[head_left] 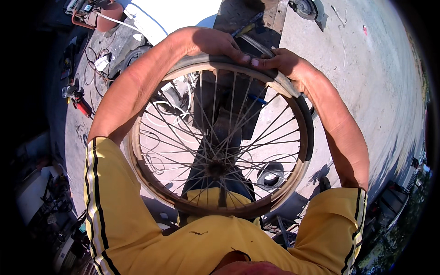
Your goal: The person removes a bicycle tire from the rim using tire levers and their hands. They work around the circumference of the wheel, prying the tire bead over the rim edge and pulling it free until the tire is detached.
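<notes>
A spoked bicycle wheel [133,151] with a rusty, worn rim leans toward my chest, its hub [215,169] above my legs. Dark rubber [201,59], seemingly a tyre or tube, lies along the far and right parts of the rim. My left hand [224,46] curls over the far edge, thumb pressing on the rubber. Close beside it, my right hand [286,66] grips the far right edge, its thumb almost meeting the left one. A loose grey rubber loop [256,45] stands up just beyond the thumbs. The fingers behind the rim are partly hidden.
On the concrete floor lie a white cable [178,120], a red-and-black power tool [82,104] and a round dark ring-shaped part [270,176]. A white panel [169,16] is beyond my left hand. An angle-grinder-like tool [307,9] lies at the far right.
</notes>
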`<state>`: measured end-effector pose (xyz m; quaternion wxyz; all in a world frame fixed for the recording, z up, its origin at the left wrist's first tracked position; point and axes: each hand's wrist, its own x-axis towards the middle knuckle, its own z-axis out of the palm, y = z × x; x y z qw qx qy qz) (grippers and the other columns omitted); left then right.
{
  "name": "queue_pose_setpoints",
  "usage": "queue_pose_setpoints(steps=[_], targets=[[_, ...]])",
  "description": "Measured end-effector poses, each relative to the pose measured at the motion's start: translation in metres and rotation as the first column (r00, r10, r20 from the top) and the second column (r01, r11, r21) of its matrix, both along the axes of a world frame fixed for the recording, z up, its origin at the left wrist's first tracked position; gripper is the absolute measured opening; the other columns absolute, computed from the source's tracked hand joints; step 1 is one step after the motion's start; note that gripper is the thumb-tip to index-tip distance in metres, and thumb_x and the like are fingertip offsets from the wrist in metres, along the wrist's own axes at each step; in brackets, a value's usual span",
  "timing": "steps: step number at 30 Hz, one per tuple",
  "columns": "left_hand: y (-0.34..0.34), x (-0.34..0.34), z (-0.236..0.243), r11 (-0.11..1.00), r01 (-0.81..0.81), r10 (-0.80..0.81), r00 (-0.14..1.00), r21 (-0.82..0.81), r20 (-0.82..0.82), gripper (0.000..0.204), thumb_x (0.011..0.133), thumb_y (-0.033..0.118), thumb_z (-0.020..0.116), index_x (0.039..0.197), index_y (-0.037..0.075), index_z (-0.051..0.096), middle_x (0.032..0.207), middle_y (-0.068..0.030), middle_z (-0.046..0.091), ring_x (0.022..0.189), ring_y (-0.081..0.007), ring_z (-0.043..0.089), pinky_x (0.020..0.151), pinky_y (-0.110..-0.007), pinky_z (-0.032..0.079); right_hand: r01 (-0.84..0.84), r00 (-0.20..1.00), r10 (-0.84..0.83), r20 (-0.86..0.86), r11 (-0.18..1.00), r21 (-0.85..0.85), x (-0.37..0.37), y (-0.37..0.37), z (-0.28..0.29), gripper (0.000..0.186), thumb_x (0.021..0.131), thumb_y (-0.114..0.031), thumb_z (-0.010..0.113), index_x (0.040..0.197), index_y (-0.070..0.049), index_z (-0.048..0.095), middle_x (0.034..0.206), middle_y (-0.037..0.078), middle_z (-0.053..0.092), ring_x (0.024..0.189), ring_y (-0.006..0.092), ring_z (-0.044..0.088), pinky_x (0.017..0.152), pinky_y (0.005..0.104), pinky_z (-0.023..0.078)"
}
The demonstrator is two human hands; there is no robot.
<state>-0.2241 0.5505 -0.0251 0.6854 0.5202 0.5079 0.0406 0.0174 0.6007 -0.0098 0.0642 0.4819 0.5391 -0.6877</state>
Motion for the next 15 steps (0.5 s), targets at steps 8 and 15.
queue_pose_setpoints(steps=[8,15], targets=[[-0.009,0.013,0.011,0.990,0.067,-0.033,0.968,0.128,-0.248,0.052,0.099,0.053,0.065,0.110,0.003,0.076,0.079,-0.0038,0.068,0.071,-0.0126,0.064,0.065,-0.031,0.050,-0.031,0.999,0.021,0.035,0.947,0.320,-0.003,-0.014,-0.016,0.037,0.088,-0.032,0.084,0.092,0.002,0.070,0.078,0.010,0.071,0.068,0.0147,0.064,0.062,0.0306,0.052],[-0.049,0.026,0.021,0.726,0.189,0.148,0.896,0.661,-0.419,0.059,0.094,0.055,0.068,0.119,0.001,0.068,0.095,-0.0157,0.072,0.091,-0.0311,0.072,0.081,-0.043,0.055,-0.060,0.995,0.086,-0.052,0.923,0.379,0.007,-0.022,-0.007,0.043,0.089,-0.039,0.080,0.101,0.000,0.068,0.079,0.008,0.068,0.069,0.0154,0.062,0.069,0.0346,0.052]])
